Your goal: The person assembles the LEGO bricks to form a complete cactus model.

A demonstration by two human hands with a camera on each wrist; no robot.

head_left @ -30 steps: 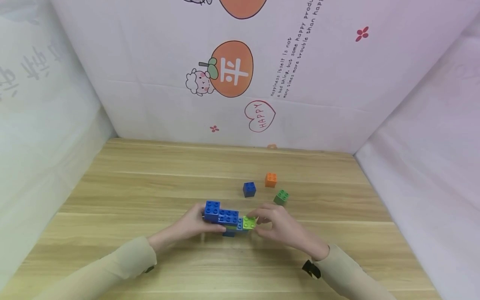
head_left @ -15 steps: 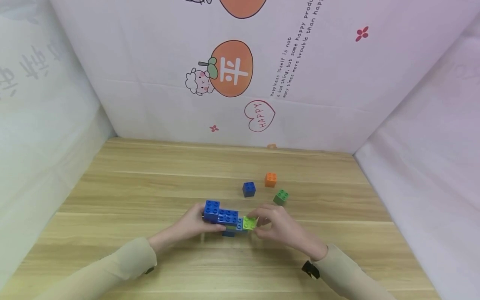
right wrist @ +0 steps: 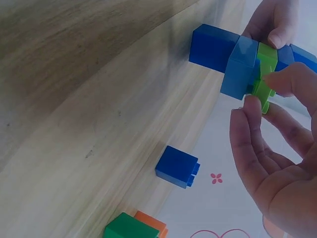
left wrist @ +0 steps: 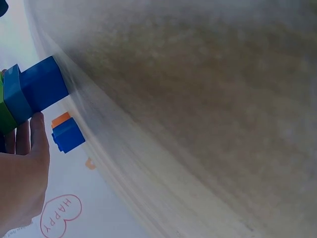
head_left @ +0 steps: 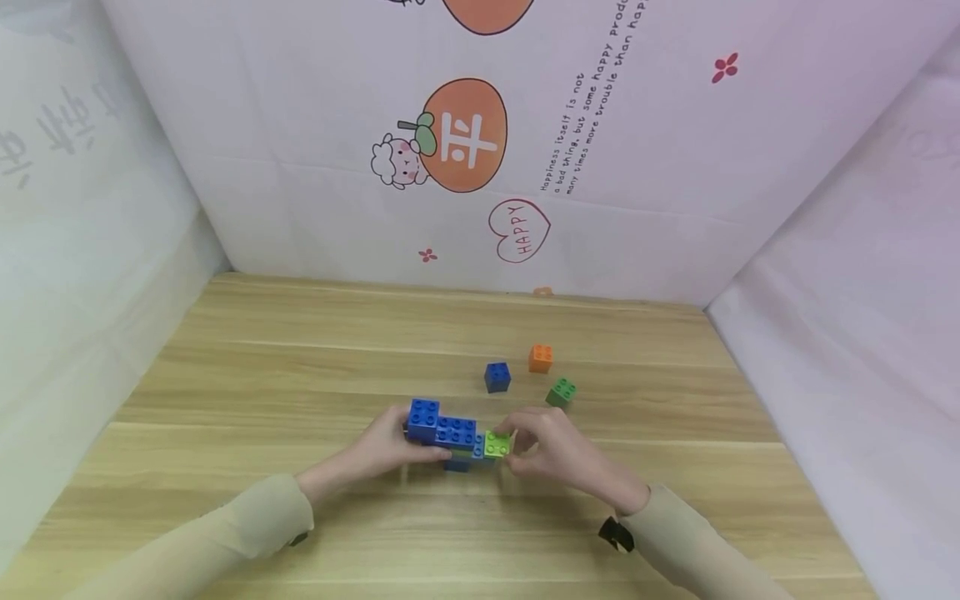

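Note:
A stepped block build [head_left: 448, 434] of dark blue and light blue bricks stands on the wooden table [head_left: 300, 375]. My left hand [head_left: 390, 446] grips its left end; the blue base brick [left wrist: 42, 85] shows above my fingers in the left wrist view. My right hand [head_left: 542, 446] pinches a lime green brick [head_left: 497, 444] at the build's right end, thumb and fingertips around it [right wrist: 264, 79]. The lime brick touches the light blue brick [right wrist: 240, 67].
Three loose bricks lie behind the hands: a dark blue one [head_left: 497, 377], an orange one [head_left: 541, 358] and a dark green one [head_left: 561, 392]. White printed cloth walls [head_left: 480, 150] close in the table at the back and on both sides.
Hands and build have hardly moved; the right hand has drawn in slightly toward the build with the lime brick.

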